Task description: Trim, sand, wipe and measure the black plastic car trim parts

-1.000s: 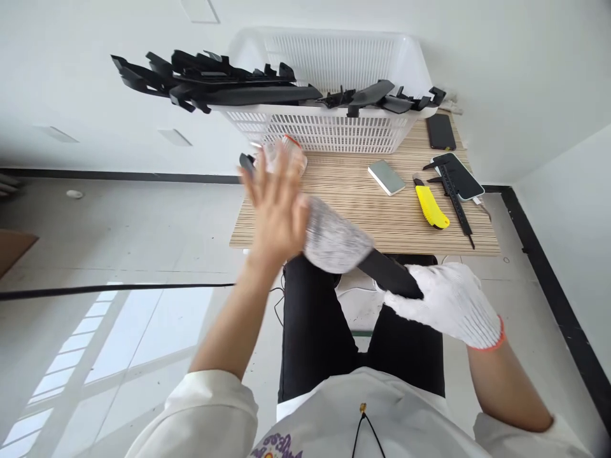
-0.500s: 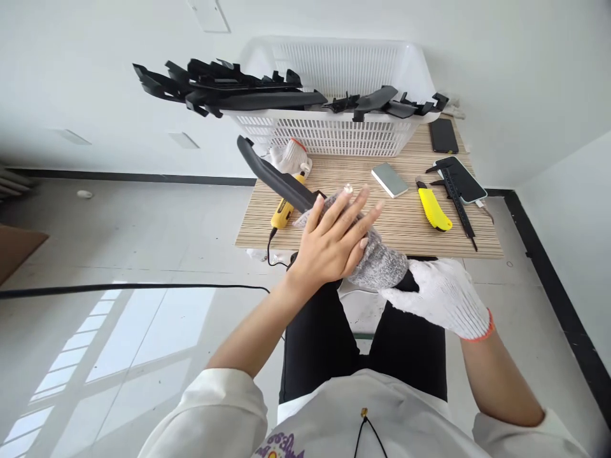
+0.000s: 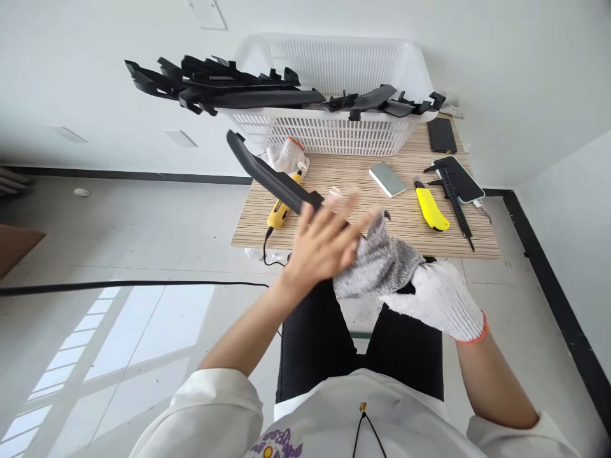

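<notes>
A long black plastic trim piece [image 3: 272,178] slants from above the table edge down over my lap. My right hand [image 3: 440,300], in a white knit glove with an orange cuff, closes around its near end. A grey speckled cloth [image 3: 384,264] hangs over the piece between my two hands. My left hand [image 3: 322,245] is bare and lies over the middle of the piece, fingers stretched and spread, slightly blurred. Whether its palm presses on the piece is hidden.
A white plastic basket [image 3: 334,137] stands at the back, with several black trim pieces [image 3: 267,98] across it. On the wooden table [image 3: 344,235] are a yellow corded tool [image 3: 277,214], white glove [image 3: 286,156], grey box [image 3: 387,179], yellow utility knife [image 3: 432,207], black caliper [image 3: 456,203] and phones [image 3: 442,135].
The cloth has slipped from under my left hand towards my right hand and now bunches there. My left hand has shifted slightly left. The right keeps its grip.
</notes>
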Demonstrator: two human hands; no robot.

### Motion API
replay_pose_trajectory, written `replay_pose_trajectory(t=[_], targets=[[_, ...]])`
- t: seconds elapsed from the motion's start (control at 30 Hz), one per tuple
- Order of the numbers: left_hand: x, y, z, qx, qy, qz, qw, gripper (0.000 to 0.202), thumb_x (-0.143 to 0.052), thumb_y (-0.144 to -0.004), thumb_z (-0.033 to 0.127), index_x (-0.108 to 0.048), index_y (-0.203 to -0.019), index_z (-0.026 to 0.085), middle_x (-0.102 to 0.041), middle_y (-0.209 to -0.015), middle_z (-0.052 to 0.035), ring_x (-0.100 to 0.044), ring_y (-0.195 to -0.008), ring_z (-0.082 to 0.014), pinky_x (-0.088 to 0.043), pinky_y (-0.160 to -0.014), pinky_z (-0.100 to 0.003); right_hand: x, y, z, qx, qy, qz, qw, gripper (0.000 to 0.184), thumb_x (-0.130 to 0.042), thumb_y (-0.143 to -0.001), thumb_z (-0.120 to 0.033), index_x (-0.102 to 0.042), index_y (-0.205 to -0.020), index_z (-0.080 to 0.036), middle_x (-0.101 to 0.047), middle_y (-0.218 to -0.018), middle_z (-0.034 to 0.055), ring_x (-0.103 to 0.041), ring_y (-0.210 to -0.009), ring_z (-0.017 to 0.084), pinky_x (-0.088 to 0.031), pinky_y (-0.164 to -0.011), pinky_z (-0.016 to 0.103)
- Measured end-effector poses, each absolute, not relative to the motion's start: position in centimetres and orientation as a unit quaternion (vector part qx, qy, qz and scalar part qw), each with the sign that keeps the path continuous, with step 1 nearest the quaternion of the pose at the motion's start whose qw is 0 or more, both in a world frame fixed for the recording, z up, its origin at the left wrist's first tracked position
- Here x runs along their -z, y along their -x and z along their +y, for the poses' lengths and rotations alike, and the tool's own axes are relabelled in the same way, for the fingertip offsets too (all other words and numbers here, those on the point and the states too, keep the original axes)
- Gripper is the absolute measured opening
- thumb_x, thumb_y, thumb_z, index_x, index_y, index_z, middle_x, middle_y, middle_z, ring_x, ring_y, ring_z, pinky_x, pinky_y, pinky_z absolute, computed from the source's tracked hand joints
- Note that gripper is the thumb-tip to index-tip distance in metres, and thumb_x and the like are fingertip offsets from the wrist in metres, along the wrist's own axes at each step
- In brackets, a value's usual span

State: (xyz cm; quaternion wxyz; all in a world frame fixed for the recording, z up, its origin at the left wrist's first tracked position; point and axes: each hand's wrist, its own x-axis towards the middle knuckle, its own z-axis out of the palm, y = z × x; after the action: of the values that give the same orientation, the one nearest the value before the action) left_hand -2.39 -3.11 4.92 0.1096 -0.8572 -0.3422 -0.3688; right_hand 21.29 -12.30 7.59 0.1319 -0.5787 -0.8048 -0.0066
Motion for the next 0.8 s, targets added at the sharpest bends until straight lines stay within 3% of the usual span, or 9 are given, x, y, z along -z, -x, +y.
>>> replay_pose_trajectory(t=[0.07,0.13,0.2,0.33,0.43,0.53,0.6,0.7,0.8], targets=[[-5.4,4.1,-1.6,0.396,0.805,-0.438,0.055,0.055,-0.041,-0.106,0.04,-0.034,-0.16,0.045,-0.03,-0.168,0.0063,-0.008,-0.161,-0.0256,0.013,-0.131,-0.057,-7.7,-21.8,-12.7,-0.016,0.594,-0.796,0.116,0.053,-0.063,-0.081,-0.065,-0.064,-0.06,-0.017,-0.054,-0.048,0.0041,-0.054,-0.048,0.017,-0.025,-0.053,0.03],[-6.1,5.8,-0.1,0.427,0.752,-0.502,0.017,0.052,-0.041,-0.107,0.043,-0.039,-0.158,0.044,-0.024,-0.171,0.0058,0.001,-0.161,-0.0284,0.013,-0.13,-0.062,-7.7,-21.9,-13.1,-0.045,0.603,-0.79,0.107,0.049,-0.063,-0.081,-0.063,-0.064,-0.062,-0.018,-0.054,-0.048,0.0029,-0.053,-0.048,0.016,-0.025,-0.053,0.03],[-7.0,6.5,0.2,0.447,0.73,-0.516,0.002,0.048,-0.039,-0.107,0.044,-0.045,-0.155,0.041,-0.024,-0.171,0.0043,0.0,-0.161,-0.0307,0.012,-0.13,-0.065,-7.8,-21.7,-13.1,-0.079,0.61,-0.782,0.1,0.044,-0.065,-0.081,-0.059,-0.064,-0.065,-0.019,-0.055,-0.05,0.0011,-0.052,-0.047,0.014,-0.026,-0.053,0.028],[-9.1,5.1,-2.6,0.489,0.721,-0.476,0.119,0.049,-0.041,-0.107,0.026,-0.046,-0.153,0.044,-0.038,-0.166,0.0065,-0.026,-0.158,-0.0265,-0.015,-0.134,-0.056,-8.2,-20.7,-12.3,-0.123,0.627,-0.761,0.11,0.038,-0.067,-0.079,-0.056,-0.065,-0.068,-0.02,-0.059,-0.053,0.0,-0.053,-0.049,0.014,-0.029,-0.053,0.027],[-9.6,3.0,-5.2,0.49,0.751,-0.416,0.153,0.061,-0.048,-0.103,0.019,-0.036,-0.16,0.034,-0.049,-0.159,-0.0003,-0.04,-0.152,-0.0257,-0.03,-0.129,-0.051,-8.6,-20.5,-11.9,-0.112,0.638,-0.754,0.114,0.038,-0.064,-0.081,-0.057,-0.067,-0.071,-0.02,-0.06,-0.054,0.0006,-0.052,-0.049,0.014,-0.028,-0.053,0.027],[-8.0,2.2,-5.4,0.396,0.851,-0.34,0.068,0.051,-0.047,-0.103,0.031,-0.048,-0.154,0.03,-0.059,-0.151,-0.0039,-0.052,-0.143,-0.0289,-0.03,-0.127,-0.053,-8.9,-21.0,-12.2,-0.092,0.63,-0.765,0.097,0.04,-0.063,-0.081,-0.059,-0.067,-0.072,-0.02,-0.061,-0.055,0.0014,-0.053,-0.05,0.015,-0.026,-0.053,0.028],[-6.5,3.1,-3.9,0.37,0.854,-0.363,0.044,0.045,-0.047,-0.103,0.037,-0.058,-0.146,0.03,-0.06,-0.149,-0.0043,-0.053,-0.142,-0.0291,-0.026,-0.129,-0.053,-9.0,-21.6,-12.9,-0.069,0.617,-0.778,0.091,0.041,-0.063,-0.08,-0.059,-0.066,-0.07,-0.02,-0.061,-0.054,0.0015,-0.053,-0.05,0.015,-0.025,-0.053,0.029],[-5.4,5.3,-1.3,0.41,0.789,-0.457,0.019,0.046,-0.039,-0.105,0.042,-0.06,-0.145,0.033,-0.055,-0.155,-0.0037,-0.043,-0.149,-0.0307,-0.016,-0.13,-0.056,-9.1,-22.3,-13.8,-0.051,0.609,-0.787,0.082,0.039,-0.064,-0.08,-0.056,-0.064,-0.067,-0.02,-0.057,-0.05,-0.0001,-0.048,-0.046,0.013,-0.022,-0.053,0.029],[-5.7,5.5,-1.0,0.442,0.753,-0.488,0.004,0.054,-0.033,-0.106,0.049,-0.05,-0.153,0.031,-0.044,-0.163,-0.004,-0.029,-0.156,-0.0321,-0.009,-0.131,-0.059,-9.1,-22.0,-14.0,-0.05,0.598,-0.795,0.09,0.038,-0.063,-0.082,-0.054,-0.063,-0.066,-0.019,-0.057,-0.051,-0.0003,-0.048,-0.045,0.012,-0.023,-0.053,0.029]])
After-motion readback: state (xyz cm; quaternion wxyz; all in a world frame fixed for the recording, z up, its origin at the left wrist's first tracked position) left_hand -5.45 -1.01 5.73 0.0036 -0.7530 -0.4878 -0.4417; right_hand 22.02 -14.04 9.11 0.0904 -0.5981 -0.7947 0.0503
